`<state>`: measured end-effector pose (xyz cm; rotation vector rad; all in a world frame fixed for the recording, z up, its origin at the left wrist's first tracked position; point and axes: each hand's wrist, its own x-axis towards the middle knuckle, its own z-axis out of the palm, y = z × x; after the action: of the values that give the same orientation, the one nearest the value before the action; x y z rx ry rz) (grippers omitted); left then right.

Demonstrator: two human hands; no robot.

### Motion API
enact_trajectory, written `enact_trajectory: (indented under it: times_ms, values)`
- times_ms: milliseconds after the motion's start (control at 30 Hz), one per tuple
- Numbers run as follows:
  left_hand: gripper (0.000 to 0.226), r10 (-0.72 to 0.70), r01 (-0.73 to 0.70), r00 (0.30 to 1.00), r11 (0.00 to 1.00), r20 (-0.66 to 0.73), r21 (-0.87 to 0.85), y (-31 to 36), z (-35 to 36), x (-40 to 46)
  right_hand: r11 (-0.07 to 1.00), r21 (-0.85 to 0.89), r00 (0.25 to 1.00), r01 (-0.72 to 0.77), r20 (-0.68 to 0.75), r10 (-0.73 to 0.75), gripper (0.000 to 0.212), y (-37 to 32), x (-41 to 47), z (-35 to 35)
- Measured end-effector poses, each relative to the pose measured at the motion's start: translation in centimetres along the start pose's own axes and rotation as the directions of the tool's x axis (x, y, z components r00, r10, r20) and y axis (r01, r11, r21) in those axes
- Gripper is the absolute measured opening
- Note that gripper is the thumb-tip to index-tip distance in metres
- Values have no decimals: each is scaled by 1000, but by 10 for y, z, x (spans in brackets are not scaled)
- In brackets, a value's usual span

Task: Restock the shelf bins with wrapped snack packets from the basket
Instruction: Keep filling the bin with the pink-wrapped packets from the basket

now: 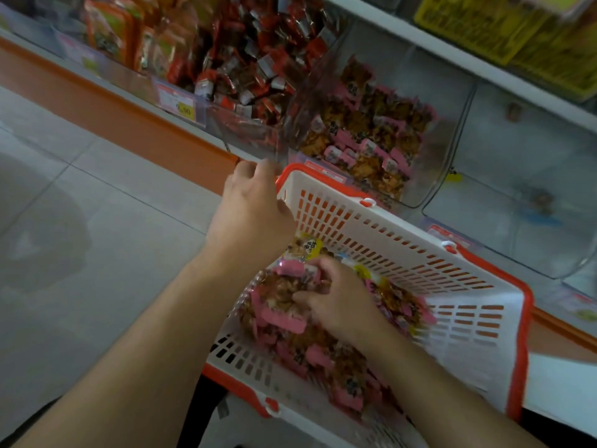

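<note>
Slatted plastic basket (403,253); right hand (342,302) grips crinkly pink-wrapped packets (284,318).

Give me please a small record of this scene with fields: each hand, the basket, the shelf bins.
left hand: left hand grips the rim of the basket at its far corner
right hand: right hand inside the basket, fingers curled round pink-wrapped packets
basket: white with orange rim, tilted, holds many pink packets and a yellow-labelled packet
bins: red packet bin; pink packet bin partly filled; clear bin at right nearly empty
</note>
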<state>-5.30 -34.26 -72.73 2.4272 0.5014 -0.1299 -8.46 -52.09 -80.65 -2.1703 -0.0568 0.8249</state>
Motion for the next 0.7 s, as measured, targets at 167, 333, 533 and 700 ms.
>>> enact_trajectory:
  times_ms: [167, 333, 533, 700]
  values:
    - [22, 78, 43, 962, 903, 262, -427, 14, 4, -2, 965, 234, 985, 118, -153, -84, 41, -33, -23, -85]
    - [15, 173, 42, 918, 852, 356, -522, 35, 23, -4, 918, 326, 952, 226, -271, -138, 46, -30, -24, -116]
    - [15, 107, 119, 960, 679, 259, -724, 61, 41, 4, 831, 435, 918, 346, -340, -205, 44, -23, -15, -140]
    - [19, 70, 65, 987, 658, 148, -750, 79, 55, 8, 810, 408, 893, 421, -342, -292, 27, -19, -16, -142]
